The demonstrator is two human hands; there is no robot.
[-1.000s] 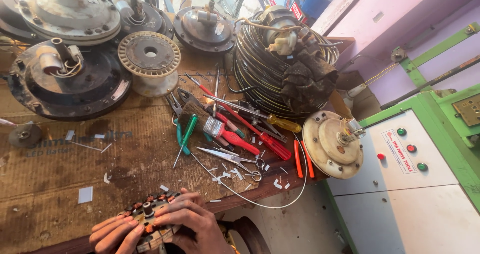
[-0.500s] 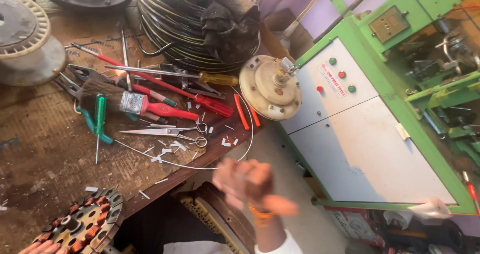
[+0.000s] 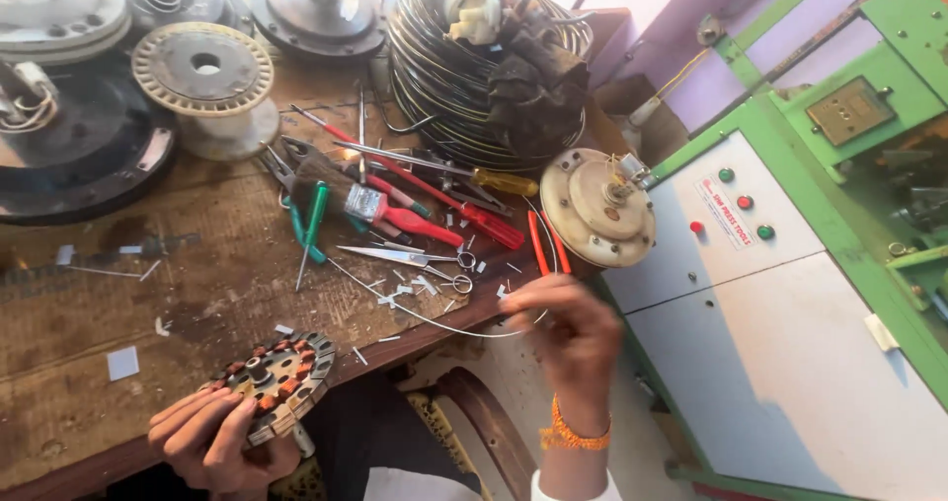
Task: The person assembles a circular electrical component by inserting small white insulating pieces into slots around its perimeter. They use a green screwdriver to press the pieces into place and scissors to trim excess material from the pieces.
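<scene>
Stator [image 3: 275, 381], a round disc of copper-wound coils with a small hub at its centre, sits at the near edge of the wooden surface [image 3: 118, 304], low on my left. Being round, it has no real long axis; its flat face is tilted up toward my camera and a little to the right, its lower rim hanging off the surface edge. My left hand [image 3: 212, 442] has its grip closed on that lower-left rim, fingers curled under and against the disc's side. My right hand [image 3: 573, 338] is raised off the surface edge, well apart from the stator, and blurred; the fingers look bunched together, and a thin pale wire [image 3: 434, 321] curves across the surface toward them, but I cannot tell whether the grip actually pinches it. An orange band [image 3: 573, 434] circles that wrist. Beyond, near the middle of the surface, lie scissors [image 3: 410, 259], red-handled tools [image 3: 434, 227] and a green-handled screwdriver [image 3: 311, 227].
</scene>
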